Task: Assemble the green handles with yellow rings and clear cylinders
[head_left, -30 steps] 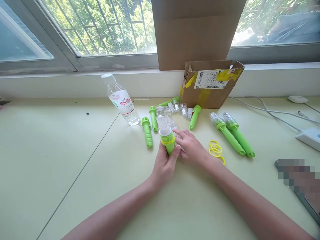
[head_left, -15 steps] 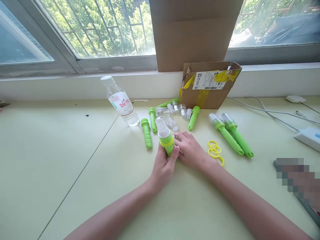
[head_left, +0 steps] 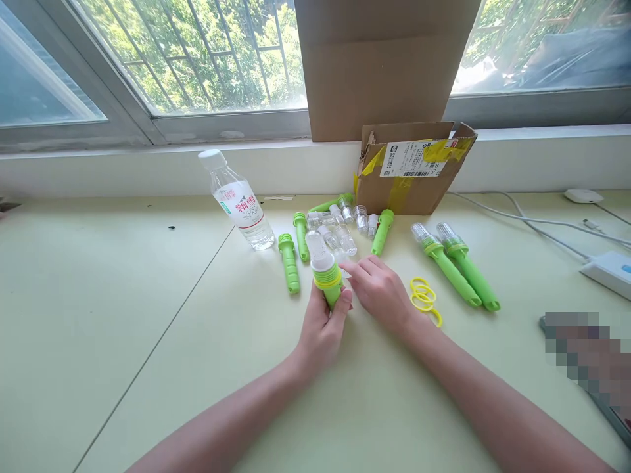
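L grip [head_left: 320,322] wrapped round green stick [head_left: 331,295], pinching its body btwn thumb & fingers. Stick's tilted, mid-counter [head_left: 123,276], w/ white insert [head_left: 321,253] poking out the top & yellow band [head_left: 328,284] round the collar; can't tell if its base touches the surface. R grip [head_left: 382,292] just beside it, fingers bent, tips by a clear pc [head_left: 345,268]; can't tell if they're pinching it or merely nr it.

Beyond the hands, twd counter's far edge: clear caps [head_left: 346,240] in a loose cluster, 2 loose green handles [head_left: 290,266] on its L, another green handle [head_left: 382,233] on its R. Cardboard box [head_left: 414,177] stands nr far edge, just behind the cluster. Water bottle [head_left: 241,203] upright, L of the handles.

Twd counter's R edge: yellow rings [head_left: 422,293] partly overlapping nr R wrist, then 2 capped green sticks [head_left: 456,269] side by side, then white adapter [head_left: 611,272] w/ cables [head_left: 537,222]. Pixelated flat item [head_left: 586,361] lies closer to near R corner.
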Available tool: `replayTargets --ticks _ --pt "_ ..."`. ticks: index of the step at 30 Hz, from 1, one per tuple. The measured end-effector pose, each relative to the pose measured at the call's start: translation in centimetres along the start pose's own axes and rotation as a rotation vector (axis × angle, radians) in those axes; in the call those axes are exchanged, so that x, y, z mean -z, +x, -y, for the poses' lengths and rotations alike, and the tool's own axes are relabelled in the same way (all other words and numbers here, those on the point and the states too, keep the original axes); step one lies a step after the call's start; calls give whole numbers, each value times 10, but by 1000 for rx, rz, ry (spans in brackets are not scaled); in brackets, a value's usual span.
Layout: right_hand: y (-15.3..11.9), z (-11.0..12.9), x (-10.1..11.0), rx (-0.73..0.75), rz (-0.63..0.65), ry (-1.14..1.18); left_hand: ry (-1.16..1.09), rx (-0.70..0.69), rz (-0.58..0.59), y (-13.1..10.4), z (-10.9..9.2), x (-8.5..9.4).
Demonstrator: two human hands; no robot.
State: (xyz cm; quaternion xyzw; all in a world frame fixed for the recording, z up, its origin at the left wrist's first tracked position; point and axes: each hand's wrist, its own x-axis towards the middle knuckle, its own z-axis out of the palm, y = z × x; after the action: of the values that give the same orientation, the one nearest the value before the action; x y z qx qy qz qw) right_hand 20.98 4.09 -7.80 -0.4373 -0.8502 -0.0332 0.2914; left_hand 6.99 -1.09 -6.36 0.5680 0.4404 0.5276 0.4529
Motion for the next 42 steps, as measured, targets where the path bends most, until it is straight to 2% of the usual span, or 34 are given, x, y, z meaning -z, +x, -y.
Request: replayTargets --ticks 5,11,15,23,28,37,42 --pt "-1 3 1 -52 -62 8 -33 26 -3 0 -1 0" --pt "0 5 2 -147 -195 193 -56 25 30 1 0 0" --pt "1 6 2 -193 -239 308 -31 14 29 1 1 0" --pt "2 7 1 -252 -327 388 -21 38 17 0 1 0" --pt "5 11 6 -367 -333 543 -27 49 27 0 1 0" --pt "13 17 19 -622 -432 729 -58 89 164 -1 0 1" --pt "17 18 28 -673 -472 894 -47 153 202 -1 -3 1"
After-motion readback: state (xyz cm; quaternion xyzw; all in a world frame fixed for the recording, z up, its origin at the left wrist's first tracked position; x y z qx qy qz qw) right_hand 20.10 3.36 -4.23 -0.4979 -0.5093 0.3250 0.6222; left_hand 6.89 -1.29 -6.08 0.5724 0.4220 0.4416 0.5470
